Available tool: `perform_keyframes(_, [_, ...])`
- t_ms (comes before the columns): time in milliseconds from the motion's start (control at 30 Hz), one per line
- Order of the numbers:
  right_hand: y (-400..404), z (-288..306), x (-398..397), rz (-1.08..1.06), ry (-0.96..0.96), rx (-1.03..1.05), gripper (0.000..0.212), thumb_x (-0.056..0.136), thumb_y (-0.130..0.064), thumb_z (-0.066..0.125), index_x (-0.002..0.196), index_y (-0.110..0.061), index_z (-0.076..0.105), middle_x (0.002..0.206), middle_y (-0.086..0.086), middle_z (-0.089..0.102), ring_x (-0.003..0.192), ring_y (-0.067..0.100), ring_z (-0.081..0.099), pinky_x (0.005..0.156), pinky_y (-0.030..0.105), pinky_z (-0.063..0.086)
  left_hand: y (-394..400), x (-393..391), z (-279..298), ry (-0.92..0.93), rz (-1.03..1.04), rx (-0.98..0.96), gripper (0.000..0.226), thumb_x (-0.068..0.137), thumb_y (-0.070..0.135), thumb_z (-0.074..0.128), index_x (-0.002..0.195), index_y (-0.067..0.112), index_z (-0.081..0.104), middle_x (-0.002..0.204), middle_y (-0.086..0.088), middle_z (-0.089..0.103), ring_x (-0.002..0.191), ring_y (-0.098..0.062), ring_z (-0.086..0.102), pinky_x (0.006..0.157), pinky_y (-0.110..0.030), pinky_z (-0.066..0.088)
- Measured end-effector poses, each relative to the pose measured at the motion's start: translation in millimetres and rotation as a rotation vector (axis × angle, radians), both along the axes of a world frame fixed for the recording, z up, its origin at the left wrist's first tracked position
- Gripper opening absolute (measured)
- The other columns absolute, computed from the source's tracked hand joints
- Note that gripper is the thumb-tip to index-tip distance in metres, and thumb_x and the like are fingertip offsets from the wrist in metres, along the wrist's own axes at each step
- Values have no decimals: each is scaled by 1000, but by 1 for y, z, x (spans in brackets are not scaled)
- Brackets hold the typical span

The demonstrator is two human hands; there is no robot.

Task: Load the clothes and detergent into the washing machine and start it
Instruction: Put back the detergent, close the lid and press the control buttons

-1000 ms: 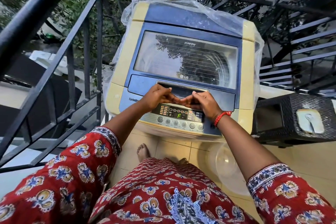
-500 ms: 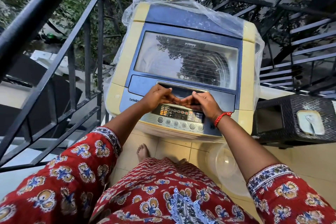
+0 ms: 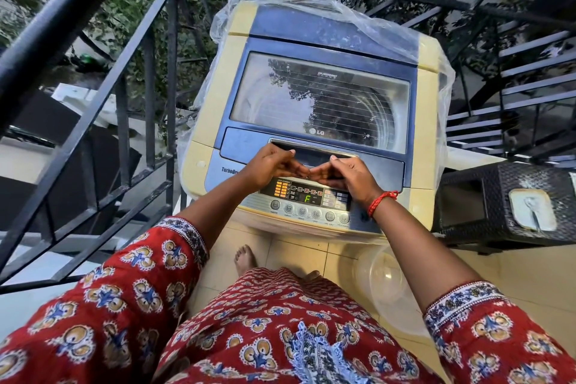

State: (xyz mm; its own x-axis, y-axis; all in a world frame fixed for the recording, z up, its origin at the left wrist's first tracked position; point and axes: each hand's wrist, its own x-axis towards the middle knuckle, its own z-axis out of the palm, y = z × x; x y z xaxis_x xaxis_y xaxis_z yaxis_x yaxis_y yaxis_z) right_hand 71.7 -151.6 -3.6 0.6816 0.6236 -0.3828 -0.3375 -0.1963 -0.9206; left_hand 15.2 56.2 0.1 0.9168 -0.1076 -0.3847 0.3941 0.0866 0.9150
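Observation:
A cream and blue top-loading washing machine (image 3: 212, 97) stands in front of me, its glass lid (image 3: 318, 103) lying flat and closed. The drum behind the glass is dim, and I cannot make out clothes in it. My left hand (image 3: 271, 165) and my right hand (image 3: 352, 173) sit side by side at the lid handle (image 3: 311, 153). Their fingers are curled at the lid's front edge and the fingertips meet in the middle. Just below them the control panel (image 3: 308, 199) is lit, showing a green "F" and orange indicators. No detergent is in view.
A clear plastic sheet (image 3: 358, 22) is pushed back over the machine's rear. A black railing (image 3: 146, 72) runs close on the left, metal stairs (image 3: 530, 72) on the right. A black wicker stand (image 3: 486, 206) holds a white dish with a spoon (image 3: 533, 209). A clear plastic tub (image 3: 383, 277) lies on the floor.
My hands stay at the lid handle almost without moving. The green "F" on the display went dark half a second ago and is lit again now.

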Motion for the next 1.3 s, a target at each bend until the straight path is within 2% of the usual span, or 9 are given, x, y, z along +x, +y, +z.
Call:
perform_keyframes(233, [0, 1, -1, -3, -5, -1, 43, 104, -21, 35, 102, 3, 70, 101, 18, 73, 100, 30, 69, 89, 36, 55, -1, 0, 2, -5, -8, -4, 42, 102, 12, 35, 86, -9, 68, 81, -8, 76, 85, -24, 72, 79, -28, 57])
perform_keyframes(400, [1, 4, -1, -6, 21, 16, 42, 104, -20, 34, 97, -2, 72, 96, 12, 75, 95, 24, 70, 81, 26, 57, -2, -1, 3, 2, -1, -18, 43, 102, 12, 36, 82, -4, 70, 82, -11, 75, 87, -26, 72, 80, -28, 56])
perform_keyframes(667, [2, 6, -2, -8, 20, 21, 42, 104, -19, 34, 95, -6, 73, 93, 8, 75, 93, 21, 71, 79, 24, 57, -2, -2, 6, -4, 15, -11, 44, 102, 13, 37, 75, 3, 71, 82, -11, 75, 87, -27, 72, 75, -25, 56])
perform_keyframes(767, [1, 7, -2, -12, 10, 18, 42, 104, -20, 35, 94, -6, 73, 93, 9, 75, 93, 22, 71, 80, 25, 57, -3, -3, 8, 1, 20, -10, 45, 102, 12, 37, 72, 5, 71, 80, -9, 76, 84, -23, 72, 72, -22, 55])
perform_keyframes(1167, [1, 4, -2, -9, 5, 25, 41, 104, -20, 36, 94, -9, 74, 94, 8, 75, 94, 22, 71, 81, 26, 57, -4, -3, 10, 2, 26, 9, 43, 102, 11, 36, 75, 1, 68, 78, -6, 75, 82, -20, 73, 70, -21, 54])
perform_keyframes(1300, [1, 2, -1, -11, 0, 16, 41, 104, -21, 36, 98, -4, 73, 96, 11, 75, 96, 25, 70, 82, 27, 57, -4, -3, 10, 3, 26, 15, 43, 102, 12, 37, 74, 0, 68, 79, -7, 75, 84, -21, 72, 71, -21, 54])
